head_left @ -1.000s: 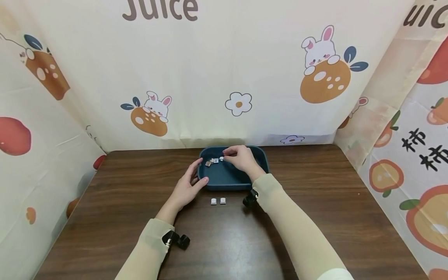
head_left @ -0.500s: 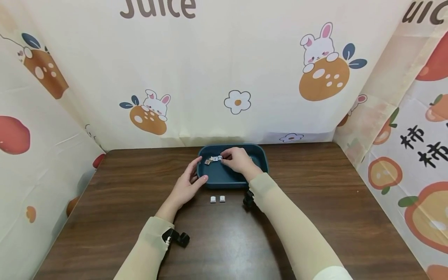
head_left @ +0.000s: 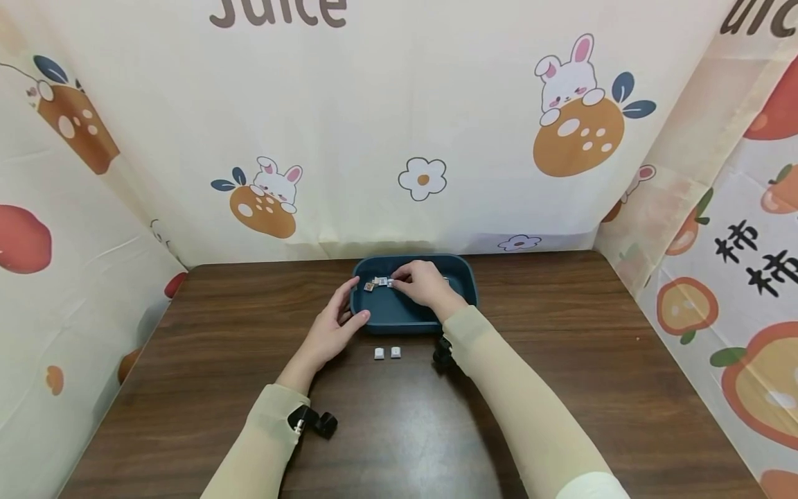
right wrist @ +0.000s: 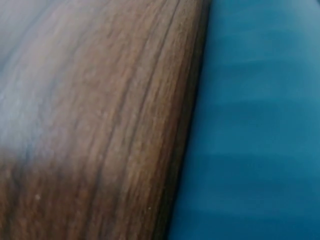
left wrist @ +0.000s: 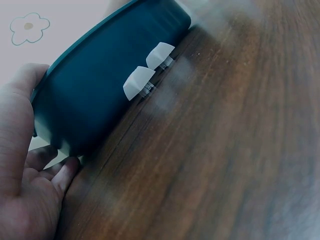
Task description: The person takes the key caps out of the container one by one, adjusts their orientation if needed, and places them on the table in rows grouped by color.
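Pinching 1 small keycap (head_left: 391,281) from the loose cluster (head_left: 376,283) inside the blue tray (head_left: 464,285): right hand (head_left: 424,284), fingers curled. Curved round the tray's near-left corner, steadying it: left hand (head_left: 333,327). Already out, side by side on the counter (head_left: 561,360) just before the tray: 2 white keycaps (head_left: 387,353). Left inside: several, so judged roughly the early part.

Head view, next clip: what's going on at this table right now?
A person sits at a wooden table with a dark blue tray. The left hand grips the tray's left rim. The right hand reaches into the tray, fingertips at a small cluster of keycaps; whether it pinches one cannot be told. Two white keycaps sit side by side on the table just in front of the tray.
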Demonstrator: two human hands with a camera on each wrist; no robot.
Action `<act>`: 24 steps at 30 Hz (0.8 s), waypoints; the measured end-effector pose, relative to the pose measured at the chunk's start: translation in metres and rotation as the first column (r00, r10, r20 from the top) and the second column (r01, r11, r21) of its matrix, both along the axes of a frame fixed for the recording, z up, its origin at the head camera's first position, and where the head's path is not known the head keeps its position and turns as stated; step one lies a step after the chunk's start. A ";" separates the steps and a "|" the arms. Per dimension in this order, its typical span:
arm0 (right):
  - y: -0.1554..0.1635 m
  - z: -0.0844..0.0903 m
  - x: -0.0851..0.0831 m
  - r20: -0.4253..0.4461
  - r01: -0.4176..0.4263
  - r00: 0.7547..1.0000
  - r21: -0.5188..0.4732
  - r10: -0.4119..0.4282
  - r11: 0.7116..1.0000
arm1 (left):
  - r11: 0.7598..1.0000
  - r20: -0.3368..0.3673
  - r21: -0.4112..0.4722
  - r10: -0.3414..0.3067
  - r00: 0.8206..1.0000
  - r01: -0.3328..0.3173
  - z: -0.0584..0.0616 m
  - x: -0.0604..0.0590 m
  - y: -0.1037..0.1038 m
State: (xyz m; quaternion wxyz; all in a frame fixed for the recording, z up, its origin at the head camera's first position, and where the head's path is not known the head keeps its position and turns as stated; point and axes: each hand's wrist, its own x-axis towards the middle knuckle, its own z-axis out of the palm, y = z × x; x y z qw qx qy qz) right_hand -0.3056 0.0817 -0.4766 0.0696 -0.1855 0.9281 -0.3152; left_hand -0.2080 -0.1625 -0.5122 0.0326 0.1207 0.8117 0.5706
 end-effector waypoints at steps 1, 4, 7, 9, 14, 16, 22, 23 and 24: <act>0.000 0.000 0.000 -0.002 -0.003 1.000 0.005 0.003 1.000 | 1.000 0.003 -0.001 0.000 1.000 0.000 0.000 0.000 0.000; -0.001 0.000 0.000 -0.005 -0.011 1.000 0.009 0.011 1.000 | 1.000 0.013 0.000 0.001 1.000 -0.001 0.000 0.000 0.000; 0.000 0.000 0.000 -0.013 -0.016 1.000 0.013 0.017 1.000 | 1.000 0.029 -0.003 -0.003 1.000 0.003 0.004 0.000 0.001; 0.000 -0.001 0.000 -0.018 -0.017 1.000 0.012 0.017 1.000 | 1.000 0.041 -0.006 -0.009 0.999 0.009 0.011 0.003 0.003; 0.002 0.000 -0.001 -0.026 -0.032 0.999 0.005 0.032 0.999 | 1.000 0.044 -0.016 -0.021 0.999 0.021 0.033 0.012 0.007; 0.002 0.000 0.000 -0.028 -0.049 0.998 0.007 0.049 0.999 | 1.000 0.042 -0.004 -0.021 0.999 0.021 0.037 0.015 0.008; -0.001 0.000 0.000 -0.021 -0.120 0.993 0.002 0.120 0.993 | 1.000 0.064 0.020 -0.018 0.998 0.017 0.037 0.015 0.008; -0.002 -0.001 0.000 -0.020 -0.134 0.991 0.002 0.134 0.991 | 1.000 0.063 0.020 -0.021 0.998 0.019 0.038 0.015 0.007; -0.003 0.000 0.000 -0.020 -0.146 0.989 0.000 0.146 0.989 | 1.000 0.063 0.020 -0.023 0.998 0.021 0.037 0.015 0.006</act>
